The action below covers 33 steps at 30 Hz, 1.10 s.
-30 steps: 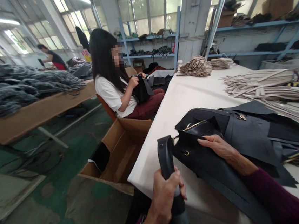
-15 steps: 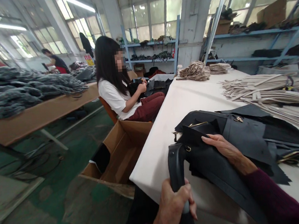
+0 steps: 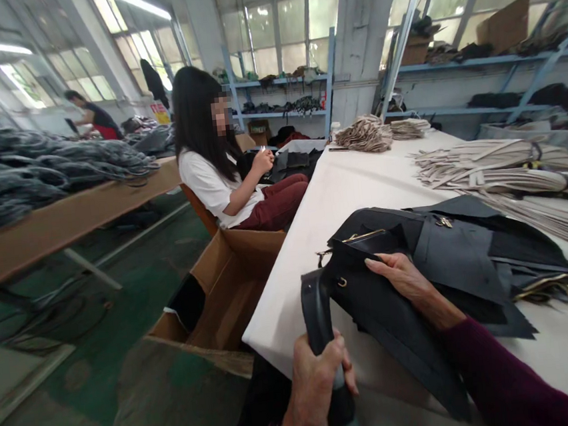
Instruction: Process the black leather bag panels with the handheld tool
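My left hand (image 3: 317, 377) is wrapped round a black curved strap-like piece (image 3: 317, 310) in front of the table's near edge. With my right hand (image 3: 406, 281) I pinch the upper part of a black leather-like panel (image 3: 385, 324), thumb and fingers at its edge. A small gold ring (image 3: 341, 282) shows on the panel near the curved piece. Behind it, more black pieces (image 3: 458, 243) lie in a pile, with a gold clasp (image 3: 444, 222) and a gold-toned zipper (image 3: 547, 287) among them.
The white table (image 3: 361, 179) holds bundles of beige straps (image 3: 501, 168) at the right and back. Left of it stands an open cardboard box (image 3: 221, 293). A seated person (image 3: 216, 186) is beyond the box. Grey material (image 3: 33, 163) is heaped on another table.
The view has shifted slightly, so hands and black pieces appear a little further left. Both hands keep their hold. The seated person's hands have risen a little.
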Tool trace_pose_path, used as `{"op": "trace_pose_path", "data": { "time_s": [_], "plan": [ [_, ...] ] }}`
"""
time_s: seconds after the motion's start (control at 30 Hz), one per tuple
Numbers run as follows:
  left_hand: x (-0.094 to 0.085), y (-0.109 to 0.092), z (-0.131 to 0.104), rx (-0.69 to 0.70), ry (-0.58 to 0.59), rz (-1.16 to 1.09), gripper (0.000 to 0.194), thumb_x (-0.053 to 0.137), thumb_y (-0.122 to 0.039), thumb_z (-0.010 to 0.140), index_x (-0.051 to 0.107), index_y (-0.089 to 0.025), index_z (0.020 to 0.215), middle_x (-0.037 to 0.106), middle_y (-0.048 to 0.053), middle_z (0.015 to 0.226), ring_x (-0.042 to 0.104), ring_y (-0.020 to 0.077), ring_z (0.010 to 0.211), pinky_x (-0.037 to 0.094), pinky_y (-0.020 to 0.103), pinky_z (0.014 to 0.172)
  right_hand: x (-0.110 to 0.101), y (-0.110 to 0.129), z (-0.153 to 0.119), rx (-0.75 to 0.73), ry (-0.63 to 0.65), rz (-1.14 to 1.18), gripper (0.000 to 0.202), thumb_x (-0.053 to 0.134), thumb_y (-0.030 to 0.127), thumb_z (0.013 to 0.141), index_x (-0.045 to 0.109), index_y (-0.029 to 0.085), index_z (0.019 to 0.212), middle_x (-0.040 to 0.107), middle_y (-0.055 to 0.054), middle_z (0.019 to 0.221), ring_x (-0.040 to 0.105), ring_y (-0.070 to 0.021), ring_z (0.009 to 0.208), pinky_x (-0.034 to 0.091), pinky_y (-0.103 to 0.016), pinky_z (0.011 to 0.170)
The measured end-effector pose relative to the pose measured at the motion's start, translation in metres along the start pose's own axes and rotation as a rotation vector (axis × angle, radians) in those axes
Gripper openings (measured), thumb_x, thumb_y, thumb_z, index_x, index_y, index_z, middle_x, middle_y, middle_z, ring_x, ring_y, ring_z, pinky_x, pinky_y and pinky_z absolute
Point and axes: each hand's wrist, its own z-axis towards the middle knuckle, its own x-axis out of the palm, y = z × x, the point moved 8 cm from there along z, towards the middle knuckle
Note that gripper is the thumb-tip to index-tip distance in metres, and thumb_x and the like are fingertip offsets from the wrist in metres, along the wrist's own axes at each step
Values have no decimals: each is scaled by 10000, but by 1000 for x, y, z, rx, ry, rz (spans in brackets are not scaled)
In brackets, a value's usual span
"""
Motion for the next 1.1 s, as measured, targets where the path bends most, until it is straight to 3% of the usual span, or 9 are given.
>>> {"op": "trace_pose_path", "data": {
  "time_s": [0.1,0.23,0.4,0.63,0.77,0.93,1.1],
  "plan": [
    [-10,-6,0,32,-64,5,258,579,-340,791,479,-142,923,500,-62,539,469,77,388,360,212,407,-11,3,10,-115,-242,-157,325,631,429,730,535,183,541,484,53,490,455,-119,464,348,-254,473],
    [-14,-13,-8,39,-72,-18,256,598,-326,772,482,-145,910,502,-67,521,466,78,379,374,215,405,-22,1,29,-223,-608,-309,347,588,323,832,450,186,544,398,85,533,391,-88,496,345,-238,528],
    [-9,-4,-15,-21,-29,-49,252,592,-328,768,465,-148,892,501,-73,521,464,68,370,372,196,386,-29,-5,49,-274,-812,-363,324,569,340,873,492,167,610,438,86,564,425,-79,486,381,-230,517],
    [13,36,-7,-113,140,-14,309,600,-376,735,431,-161,879,503,-77,502,454,71,333,417,209,349,-38,-3,49,-343,-885,-347,395,538,358,882,415,186,547,334,105,501,339,-69,431,298,-212,454],
    [18,48,-1,-153,96,-27,296,592,-384,740,430,-165,857,503,-75,513,452,67,346,421,208,357,-40,-2,44,-379,-879,-356,401,469,333,905,359,206,540,267,106,498,302,-72,421,262,-212,437],
    [9,34,2,-68,-37,-6,311,608,-390,718,465,-153,860,503,-71,494,462,74,332,406,208,363,-34,16,29,-482,-853,-508,333,439,303,859,353,226,546,325,80,485,320,-100,442,266,-249,467],
    [-7,10,-5,22,-135,-7,280,616,-349,704,498,-136,843,481,-77,456,461,86,317,393,213,355,-15,36,12,-611,-864,-755,275,415,260,876,498,195,622,424,45,464,377,-118,418,269,-257,483]
  ]
}}
